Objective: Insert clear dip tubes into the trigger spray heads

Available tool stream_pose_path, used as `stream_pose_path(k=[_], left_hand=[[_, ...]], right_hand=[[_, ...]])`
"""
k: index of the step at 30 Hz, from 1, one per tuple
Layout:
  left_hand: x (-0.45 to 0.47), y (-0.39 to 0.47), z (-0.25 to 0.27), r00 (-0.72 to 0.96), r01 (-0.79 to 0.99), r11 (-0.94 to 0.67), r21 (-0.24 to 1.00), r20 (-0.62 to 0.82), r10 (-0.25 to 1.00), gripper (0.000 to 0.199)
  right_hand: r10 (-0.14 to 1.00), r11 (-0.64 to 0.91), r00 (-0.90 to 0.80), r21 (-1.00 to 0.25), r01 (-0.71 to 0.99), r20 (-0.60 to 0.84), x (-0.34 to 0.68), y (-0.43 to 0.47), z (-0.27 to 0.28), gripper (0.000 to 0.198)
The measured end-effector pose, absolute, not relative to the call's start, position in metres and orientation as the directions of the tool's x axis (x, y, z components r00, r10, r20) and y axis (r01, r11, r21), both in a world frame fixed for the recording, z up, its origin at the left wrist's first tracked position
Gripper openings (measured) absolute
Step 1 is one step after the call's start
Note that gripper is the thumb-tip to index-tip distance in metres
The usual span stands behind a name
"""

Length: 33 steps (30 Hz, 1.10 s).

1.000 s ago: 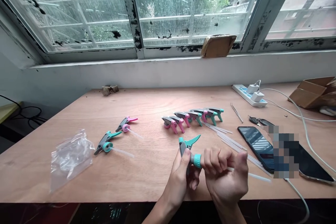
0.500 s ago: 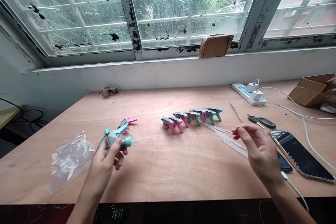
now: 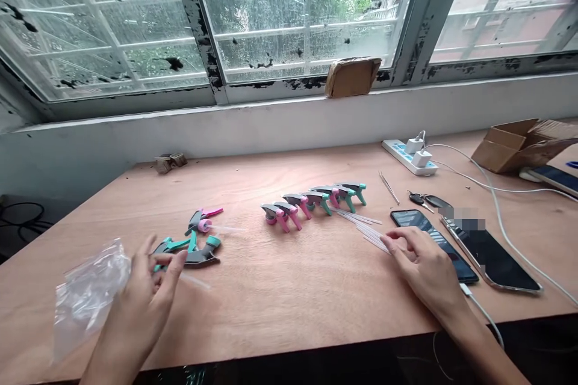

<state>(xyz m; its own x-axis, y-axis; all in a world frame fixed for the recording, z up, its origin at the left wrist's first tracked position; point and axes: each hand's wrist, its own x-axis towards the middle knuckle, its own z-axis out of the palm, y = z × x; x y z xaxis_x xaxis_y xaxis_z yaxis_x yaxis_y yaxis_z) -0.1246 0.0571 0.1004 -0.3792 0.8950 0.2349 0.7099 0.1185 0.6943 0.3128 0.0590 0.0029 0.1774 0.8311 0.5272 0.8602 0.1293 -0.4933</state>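
Observation:
My left hand (image 3: 144, 289) is open, its fingers spread beside a grey and teal trigger spray head (image 3: 201, 257) lying on the table. More teal parts (image 3: 169, 245) show just behind the fingers, partly hidden. A grey and pink spray head (image 3: 198, 221) with a clear tube lies a little farther back. At the right, my right hand (image 3: 422, 264) has thumb and fingertips closed on the near end of a bunch of thin clear plastic tubes (image 3: 371, 234). Several pink and teal spray heads (image 3: 311, 204) stand in a slanting row at mid-table.
A clear plastic bag (image 3: 90, 289) lies left of my left hand. Two phones (image 3: 497, 258), keys (image 3: 418, 198), tweezers (image 3: 389, 187) and a white cable surround the right side. A power strip (image 3: 409, 156) and an open cardboard box (image 3: 506, 144) sit farther back.
My left hand has let go of the teal spray head, which now lies on the table by the pink one. My right hand has come down to the tubes. The view has shifted right.

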Motion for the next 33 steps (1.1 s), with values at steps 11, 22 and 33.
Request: stream_pose_path(k=[11,22,33], left_hand=[[-0.028,0.116,0.084,0.35,0.862,-0.452,0.23,0.376,0.858,0.046],[-0.026,0.121,0.07,0.365,0.846,-0.467,0.257,0.36,0.859,0.041],[0.007,0.052,0.068,0.162,0.035,0.023,0.999,-0.028,0.986,0.033]], right_hand=[[0.873,0.168,0.007,-0.314,0.934,0.487,0.304,0.061,-0.005,0.033],[0.874,0.237,-0.057,-0.321,0.917,0.482,0.308,0.068,-0.012,0.026],[0.894,0.208,-0.049,-0.316,0.926,0.446,0.307,0.068,-0.011,0.017]])
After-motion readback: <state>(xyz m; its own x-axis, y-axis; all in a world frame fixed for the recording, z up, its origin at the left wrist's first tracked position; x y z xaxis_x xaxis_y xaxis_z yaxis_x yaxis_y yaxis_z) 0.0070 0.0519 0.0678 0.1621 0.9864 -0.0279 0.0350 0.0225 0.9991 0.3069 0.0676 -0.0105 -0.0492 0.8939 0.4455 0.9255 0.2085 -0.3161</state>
